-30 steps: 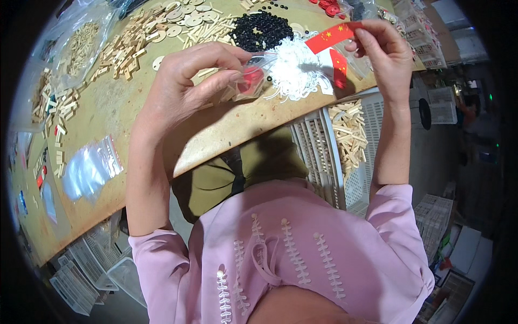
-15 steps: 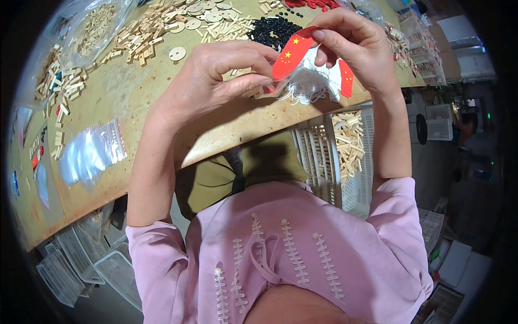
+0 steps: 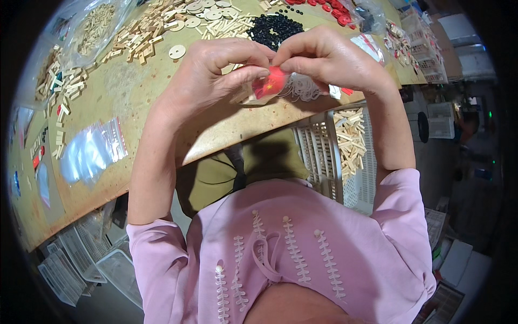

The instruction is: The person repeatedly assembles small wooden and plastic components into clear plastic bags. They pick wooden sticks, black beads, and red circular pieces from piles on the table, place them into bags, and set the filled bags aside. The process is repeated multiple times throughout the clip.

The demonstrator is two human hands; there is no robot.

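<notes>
Basically, both hands meet over the counter, near its front edge. Left hand: grip together, thumb and fingers clamped on a small clear bag. Right hand: thumb and forefinger pinched on the upper end of a red strip with yellow stars; can't tell if that grip also has the bag's edge. Red strip sits between the two hands, curved, its lower part apparently behind the bag's film. Rest of the bag's contents too blurred to call.

White cords lie just right of the bag, partly under the right hand. Black beads are heaped beyond the fingertips, thin wooden sticks just left of them. Farther left: wooden blocks in a loose pile, and one wooden disc on its own near the left wrist. Red discs at the far side, beyond the right hand. Flat clear bags stacked left of the left forearm, well apart from the work. White crate below the counter edge, wooden pieces beside its slatted wall.
</notes>
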